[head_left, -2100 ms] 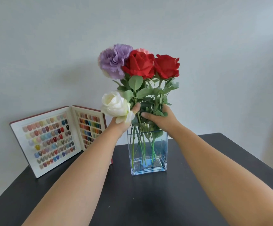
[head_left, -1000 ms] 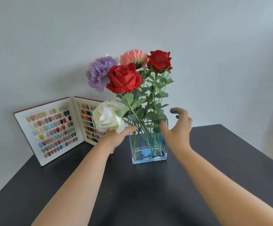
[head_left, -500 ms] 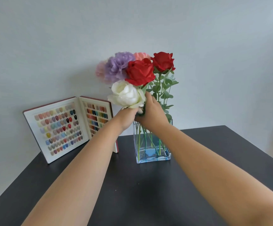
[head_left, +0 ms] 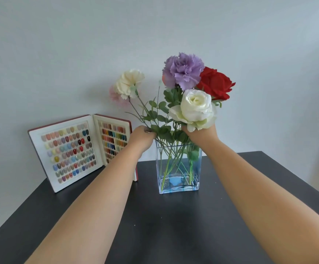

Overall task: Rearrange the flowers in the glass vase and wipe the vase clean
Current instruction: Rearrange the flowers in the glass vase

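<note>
Glass vase; left hand grips stems, right hand the white rose

No readable text, labels or numbers on anything in view.

The glass vase stands on the table before the wall, flower stems inside it. Left of the vase and slightly behind, an open nail sample book stands propped. Left hand sits just left of the vase's rim, right hand above its right side.
</note>
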Motion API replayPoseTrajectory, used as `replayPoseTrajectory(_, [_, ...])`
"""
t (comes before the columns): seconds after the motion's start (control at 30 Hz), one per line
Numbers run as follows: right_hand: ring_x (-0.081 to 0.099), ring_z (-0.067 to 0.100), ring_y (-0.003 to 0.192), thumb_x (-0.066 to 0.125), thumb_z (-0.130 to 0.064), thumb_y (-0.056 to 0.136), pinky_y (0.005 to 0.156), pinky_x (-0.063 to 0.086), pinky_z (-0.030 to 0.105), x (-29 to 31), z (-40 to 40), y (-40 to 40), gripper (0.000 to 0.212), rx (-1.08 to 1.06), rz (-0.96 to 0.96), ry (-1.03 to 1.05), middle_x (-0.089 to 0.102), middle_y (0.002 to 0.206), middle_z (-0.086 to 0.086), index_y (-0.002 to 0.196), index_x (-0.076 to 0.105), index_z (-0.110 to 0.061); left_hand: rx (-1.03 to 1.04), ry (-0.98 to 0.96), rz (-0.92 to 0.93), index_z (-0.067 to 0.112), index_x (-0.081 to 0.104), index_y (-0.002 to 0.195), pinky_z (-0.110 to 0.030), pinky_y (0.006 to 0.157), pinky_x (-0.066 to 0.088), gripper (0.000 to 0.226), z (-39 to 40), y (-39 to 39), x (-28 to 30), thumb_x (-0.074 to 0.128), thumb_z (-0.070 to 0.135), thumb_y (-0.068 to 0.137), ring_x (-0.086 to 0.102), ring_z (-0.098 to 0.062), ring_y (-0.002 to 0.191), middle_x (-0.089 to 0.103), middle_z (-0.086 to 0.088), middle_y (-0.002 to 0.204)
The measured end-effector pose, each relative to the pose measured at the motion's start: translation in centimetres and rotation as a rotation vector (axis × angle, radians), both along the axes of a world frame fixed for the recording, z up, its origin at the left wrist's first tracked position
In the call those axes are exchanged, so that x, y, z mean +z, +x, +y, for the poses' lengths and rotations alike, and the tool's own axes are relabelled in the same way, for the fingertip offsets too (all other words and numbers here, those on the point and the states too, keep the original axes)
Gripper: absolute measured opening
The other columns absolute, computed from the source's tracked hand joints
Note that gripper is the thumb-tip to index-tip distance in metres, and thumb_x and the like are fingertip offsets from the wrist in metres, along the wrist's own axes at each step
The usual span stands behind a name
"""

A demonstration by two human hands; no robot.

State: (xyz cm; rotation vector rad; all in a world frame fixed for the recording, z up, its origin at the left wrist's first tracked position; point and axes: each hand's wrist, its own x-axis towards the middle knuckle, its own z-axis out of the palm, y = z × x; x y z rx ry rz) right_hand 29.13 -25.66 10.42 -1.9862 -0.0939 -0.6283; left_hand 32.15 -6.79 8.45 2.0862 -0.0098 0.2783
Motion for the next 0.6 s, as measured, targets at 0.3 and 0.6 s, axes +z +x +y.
replayPoseTrajectory(0.3, [0.048,0.022,0.067,0.065,-0.008,0.083,0.056,0.042,0.028,0.2,-0.2,-0.4,0.015,0.018,-0.056,-0.053,0.052,0.075,0.013,0.085,0.056,0.004,-0.19,0.081,-0.177,0.033,0.05,0.136,-0.013,0.07,0.039,0.046,-1.9,0.0,1.7,0.046,0.009,0.097,0.062,-0.003,0.091,0.058,0.008,0.128])
replayPoseTrajectory(0.6, [0.044,0.004,0.067,0.063,0.007,0.084,0.056,0.038,-0.001,-0.6,-0.2,1.0,0.043,0.15,0.115,-0.084,0.041,0.074,-0.013,0.074,0.041,-0.029,-0.213,0.031,-0.159,0.03,0.061,0.08,-0.03,0.077,0.044,0.017,-2.5,-1.0,2.2,0.059,0.016,0.089,0.06,-0.019,0.087,0.064,0.008,0.085])
